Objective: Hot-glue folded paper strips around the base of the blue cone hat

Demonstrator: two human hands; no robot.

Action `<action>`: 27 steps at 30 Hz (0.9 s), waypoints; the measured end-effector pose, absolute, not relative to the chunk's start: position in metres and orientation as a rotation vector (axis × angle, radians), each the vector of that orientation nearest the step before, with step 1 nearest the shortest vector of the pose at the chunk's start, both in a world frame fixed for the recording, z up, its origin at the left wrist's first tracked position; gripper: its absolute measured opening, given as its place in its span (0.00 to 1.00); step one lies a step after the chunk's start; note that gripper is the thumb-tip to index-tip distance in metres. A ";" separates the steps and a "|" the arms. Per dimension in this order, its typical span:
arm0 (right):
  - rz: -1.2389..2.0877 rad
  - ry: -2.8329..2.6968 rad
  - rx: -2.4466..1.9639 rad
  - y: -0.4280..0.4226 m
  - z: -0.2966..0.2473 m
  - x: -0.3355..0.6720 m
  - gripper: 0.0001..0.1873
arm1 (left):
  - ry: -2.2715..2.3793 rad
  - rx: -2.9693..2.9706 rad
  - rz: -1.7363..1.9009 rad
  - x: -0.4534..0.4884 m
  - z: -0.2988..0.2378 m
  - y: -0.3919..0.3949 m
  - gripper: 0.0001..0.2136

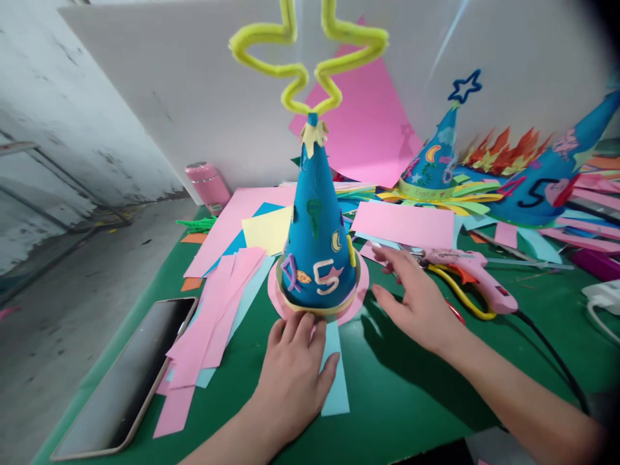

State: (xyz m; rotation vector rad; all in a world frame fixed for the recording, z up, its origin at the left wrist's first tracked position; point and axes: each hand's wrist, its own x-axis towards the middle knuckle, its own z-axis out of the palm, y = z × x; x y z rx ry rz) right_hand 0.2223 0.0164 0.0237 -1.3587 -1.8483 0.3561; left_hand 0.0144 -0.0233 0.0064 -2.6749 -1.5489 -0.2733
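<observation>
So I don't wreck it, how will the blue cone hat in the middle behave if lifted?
The blue cone hat is probably light, as it looks like thin rolled sheet. Its tall yellow topper, thin and fuzzy, may wobble or bend. The wide pink ring at its foot likely helps it resist tipping.
</observation>
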 end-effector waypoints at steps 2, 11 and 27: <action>0.425 -1.879 -1.303 0.030 0.025 0.223 0.33 | -1.533 -2.698 -0.273 0.012 0.006 -0.022 0.16; 0.632 -1.960 -1.190 0.034 0.027 0.200 0.43 | -1.294 -2.912 -0.180 -0.017 0.020 0.001 0.14; -0.157 -1.624 -2.055 -0.018 0.002 0.354 0.27 | -1.408 -2.857 -0.274 -0.027 0.010 0.001 0.15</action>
